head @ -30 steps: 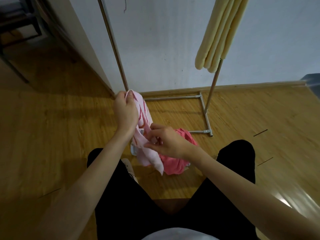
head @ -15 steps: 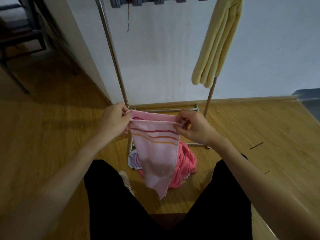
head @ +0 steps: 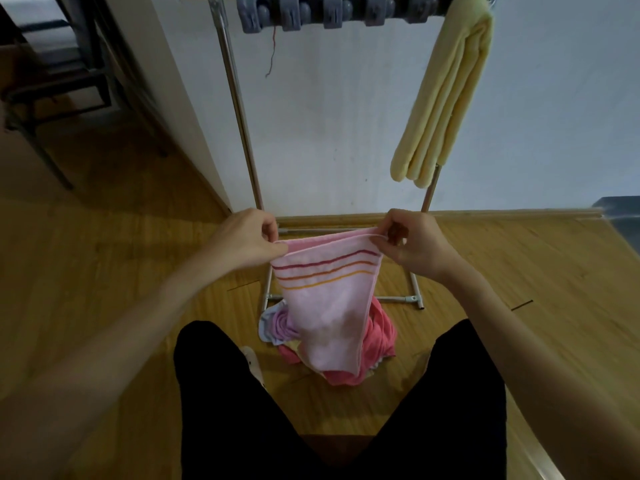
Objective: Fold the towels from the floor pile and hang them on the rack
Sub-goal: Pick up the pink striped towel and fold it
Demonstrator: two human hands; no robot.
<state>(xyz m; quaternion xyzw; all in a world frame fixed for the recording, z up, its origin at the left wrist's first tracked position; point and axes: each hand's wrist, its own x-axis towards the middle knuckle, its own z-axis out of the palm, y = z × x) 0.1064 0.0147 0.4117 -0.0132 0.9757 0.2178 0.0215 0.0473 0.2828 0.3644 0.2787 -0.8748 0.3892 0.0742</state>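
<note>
Dim indoor light, soft and fairly even, no hard source visible. White wall [head: 346, 126] beyond the grip is the brightest area. Wooden floor [head: 104, 271] goes dark to the left of the grip and behind the near forearm. Faint sheen on the floor at bottom right. Strong wide-angle bend: rack pole [head: 239, 112] above the left hand [head: 246, 242] leans and curves. Forearms and frame edges soft, smeared. The pink towel [head: 329, 306] between the hands is reasonably sharp.

Pink striped towel [head: 329, 306] hanging, yellow towel [head: 446, 98] racked
</note>
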